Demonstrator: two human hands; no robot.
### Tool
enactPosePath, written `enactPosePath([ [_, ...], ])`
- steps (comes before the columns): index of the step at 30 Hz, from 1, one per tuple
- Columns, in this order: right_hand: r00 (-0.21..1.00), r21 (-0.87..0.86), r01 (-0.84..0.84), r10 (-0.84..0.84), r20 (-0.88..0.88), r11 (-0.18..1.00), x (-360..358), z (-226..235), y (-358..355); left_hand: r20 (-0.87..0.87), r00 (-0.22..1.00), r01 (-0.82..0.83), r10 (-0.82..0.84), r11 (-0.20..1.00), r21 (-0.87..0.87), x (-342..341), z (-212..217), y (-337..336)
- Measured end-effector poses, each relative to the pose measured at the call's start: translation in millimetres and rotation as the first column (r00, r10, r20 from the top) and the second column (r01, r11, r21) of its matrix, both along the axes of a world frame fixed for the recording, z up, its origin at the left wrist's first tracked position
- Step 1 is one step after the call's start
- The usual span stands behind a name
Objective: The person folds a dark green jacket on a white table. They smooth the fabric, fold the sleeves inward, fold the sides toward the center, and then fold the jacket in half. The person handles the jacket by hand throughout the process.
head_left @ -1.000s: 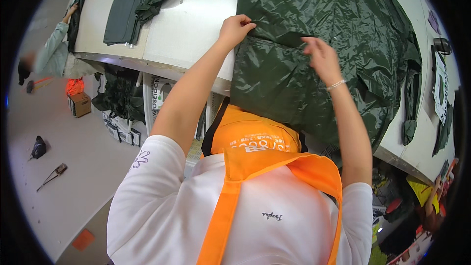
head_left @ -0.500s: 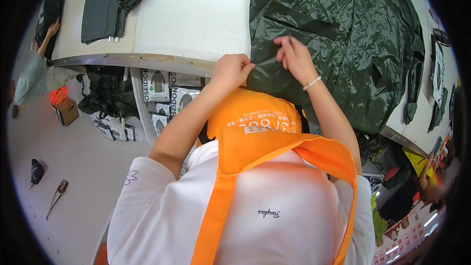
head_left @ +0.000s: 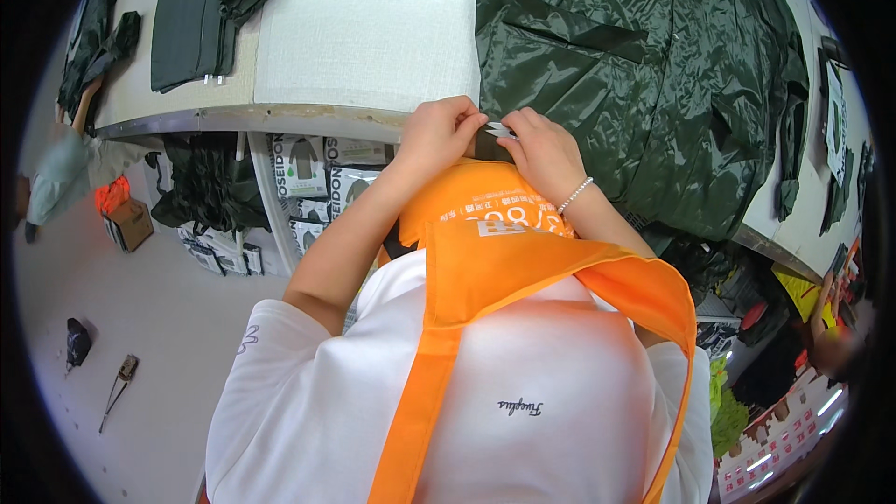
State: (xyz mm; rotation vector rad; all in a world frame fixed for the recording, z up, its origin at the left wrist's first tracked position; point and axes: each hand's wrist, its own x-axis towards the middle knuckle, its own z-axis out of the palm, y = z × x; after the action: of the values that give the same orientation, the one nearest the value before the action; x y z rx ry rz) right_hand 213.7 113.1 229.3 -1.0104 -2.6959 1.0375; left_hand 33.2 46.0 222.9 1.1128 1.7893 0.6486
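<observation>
Right hand (head_left: pixel 546 151) had dropped to frame centre gripping small silver pointed blades (head_left: pixel 502 131), beside left hand (head_left: pixel 437 137) pinching upper-right glossy dark-green fabric's (head_left: pixel 597 103) lower-left edge, apparently concentrating work there.

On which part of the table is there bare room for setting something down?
The white tabletop is bare between the folded dark stack and the spread green garment. Crowded: the garment's near edge, where the left hand and right hand work close together.

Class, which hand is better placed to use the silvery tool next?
Likely the right hand: it holds the silvery tool, pointed leftward, while the left hand seems to pinch the edge of the green fabric.
</observation>
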Motion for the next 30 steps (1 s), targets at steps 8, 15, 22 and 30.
enactPosePath([
  [8, 0.999, -0.039, 0.031, -0.03, 0.02, 0.999, 0.7, 0.3, 0.3, 0.017, 0.996, -0.094, 0.093, 0.993, 0.078, -13.9, 13.1, -4.2],
  [15, 0.884, 0.111, 0.447, -0.419, -0.205, 0.888, 21.4, 6.6, 76.4, -0.262, 0.758, 0.264, -0.597, 0.649, -0.714, -90.7, -15.4, -139.3],
  [22, 0.901, 0.018, 0.433, -0.433, -0.011, 0.901, 14.1, -18.7, 156.9, -0.469, 0.772, 0.203, -0.428, 0.866, -0.457, -75.8, 5.7, -72.0],
  [30, 0.846, -0.046, 0.529, -0.531, -0.054, 0.847, -1.2, -28.4, 179.4, -0.259, 0.947, -0.075, 0.189, 0.915, 0.396, -21.0, -10.1, 91.3],
])
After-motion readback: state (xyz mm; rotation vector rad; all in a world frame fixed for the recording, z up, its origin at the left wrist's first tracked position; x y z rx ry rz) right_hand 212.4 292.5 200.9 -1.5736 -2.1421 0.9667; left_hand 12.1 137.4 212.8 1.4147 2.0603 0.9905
